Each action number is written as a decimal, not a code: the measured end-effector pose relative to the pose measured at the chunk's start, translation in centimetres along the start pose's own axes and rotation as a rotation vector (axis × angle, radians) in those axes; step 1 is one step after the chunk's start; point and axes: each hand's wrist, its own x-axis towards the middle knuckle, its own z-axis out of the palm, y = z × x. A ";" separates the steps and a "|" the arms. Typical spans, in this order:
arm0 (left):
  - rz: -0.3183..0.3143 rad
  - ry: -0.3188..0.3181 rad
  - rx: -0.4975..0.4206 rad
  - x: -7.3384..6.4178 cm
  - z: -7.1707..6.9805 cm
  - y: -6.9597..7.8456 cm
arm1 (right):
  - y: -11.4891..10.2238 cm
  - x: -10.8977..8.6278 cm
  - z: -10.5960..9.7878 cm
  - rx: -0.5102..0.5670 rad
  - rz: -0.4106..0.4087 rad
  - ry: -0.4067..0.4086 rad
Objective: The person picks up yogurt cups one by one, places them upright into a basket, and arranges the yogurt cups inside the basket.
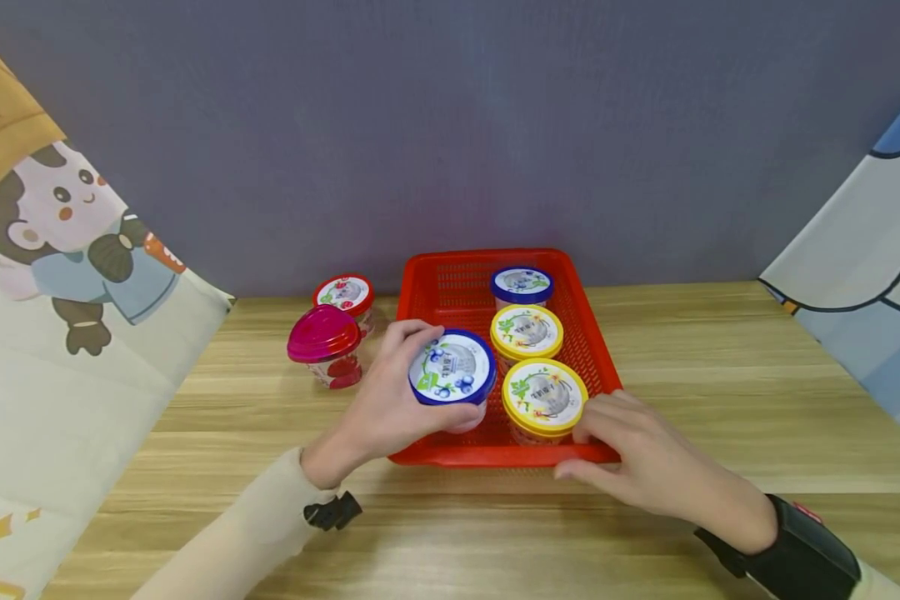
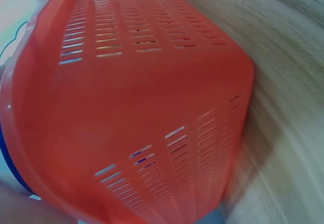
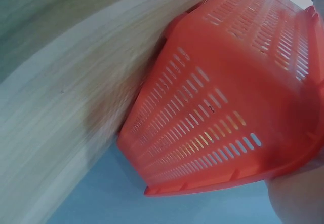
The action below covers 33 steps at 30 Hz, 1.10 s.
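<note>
A red perforated plastic basket stands on the wooden table. My left hand grips a cup with a blue lid, fingers and thumb around its sides, in the basket's near left part. The left wrist view shows mostly the basket's outer wall. My right hand holds the near right corner of the basket's rim, thumb outside, fingers over the edge beside a yellow-lidded cup. Behind that cup are another yellow-lidded cup and a blue-lidded cup, in a row along the right side.
Left of the basket, on the table, stand a cup with a pink domed lid and, behind it, a red-rimmed cup. A grey panel rises at the back. Printed cloths hang at the left and right.
</note>
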 end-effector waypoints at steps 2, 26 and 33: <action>-0.003 -0.014 0.025 0.0 0.1 0.0 | 0.1 0.0 0.1 0.002 -0.009 0.007; 0.019 -0.129 0.136 0.9 0.5 -0.8 | 0.0 0.0 0.2 0.006 -0.012 0.012; 0.017 -0.174 0.203 1.0 0.8 -0.6 | 0.1 0.0 0.4 0.012 -0.023 0.026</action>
